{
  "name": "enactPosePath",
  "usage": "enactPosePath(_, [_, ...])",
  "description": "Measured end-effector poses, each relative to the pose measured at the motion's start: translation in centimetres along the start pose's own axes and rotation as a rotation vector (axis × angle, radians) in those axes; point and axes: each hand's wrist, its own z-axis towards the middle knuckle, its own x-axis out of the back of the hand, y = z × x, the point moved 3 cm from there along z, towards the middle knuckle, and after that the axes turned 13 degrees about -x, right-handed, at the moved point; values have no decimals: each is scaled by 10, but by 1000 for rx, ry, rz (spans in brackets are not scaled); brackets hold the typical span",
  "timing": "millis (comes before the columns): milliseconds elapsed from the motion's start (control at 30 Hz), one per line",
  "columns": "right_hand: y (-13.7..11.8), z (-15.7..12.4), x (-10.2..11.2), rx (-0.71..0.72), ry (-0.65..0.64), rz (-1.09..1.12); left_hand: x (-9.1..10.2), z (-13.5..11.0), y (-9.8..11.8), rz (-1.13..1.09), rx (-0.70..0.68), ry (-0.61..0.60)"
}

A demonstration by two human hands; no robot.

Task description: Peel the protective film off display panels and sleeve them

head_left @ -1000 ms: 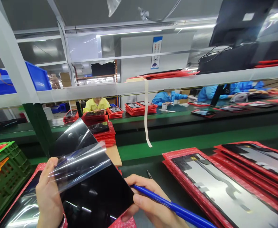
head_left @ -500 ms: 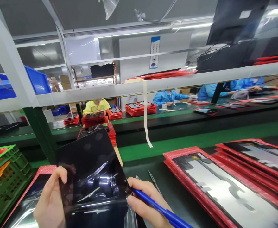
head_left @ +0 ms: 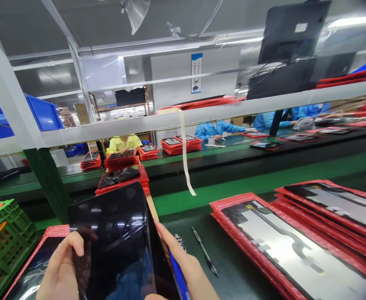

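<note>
A glossy black tablet screen [head_left: 114, 241] is held up, tilted, in front of me. My left hand [head_left: 61, 264] grips its left edge, thumb over the front. At the opposite edge, my right hand [head_left: 186, 266] has its index finger stretched along the side, with the thumb tip low on the front. A blue pen [head_left: 177, 273] is tucked in that same hand, partly hidden by the fingers. The screen's right part looks curved and reflective; whether this is a lifted film I cannot tell. Tweezers [head_left: 204, 252] lie on the dark bench to the right.
Stacked screens in red bubble wrap [head_left: 264, 237] stand at right. A green crate [head_left: 9, 237] sits at far left, beside a wrapped screen [head_left: 36, 254]. A pale tape strip [head_left: 184, 154] hangs from the white rail [head_left: 108, 127]. Co-workers in yellow [head_left: 123, 143] and blue [head_left: 214, 129] sit beyond.
My right hand has shifted from a pinch at the screen's edge to lie along its side, and the pen now points more steeply. The screen sits slightly lower and left; the view has shifted.
</note>
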Motion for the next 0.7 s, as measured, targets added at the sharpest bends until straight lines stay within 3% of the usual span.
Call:
enactPosePath(200, [-3, -11, -4, 395, 196, -335, 7, 4, -7, 52, -111, -63])
enactPosePath(300, [-1, -10, -7, 447, 234, -429, 8, 8, -10, 78, -223, -119])
enactPosePath(500, [-2, -10, -6, 552, 260, -457, 8, 11, -9, 221, -424, -100])
enactPosePath(700, [-6, -14, 1, 696, 344, -297, 5, 8, -2, 205, -682, -262])
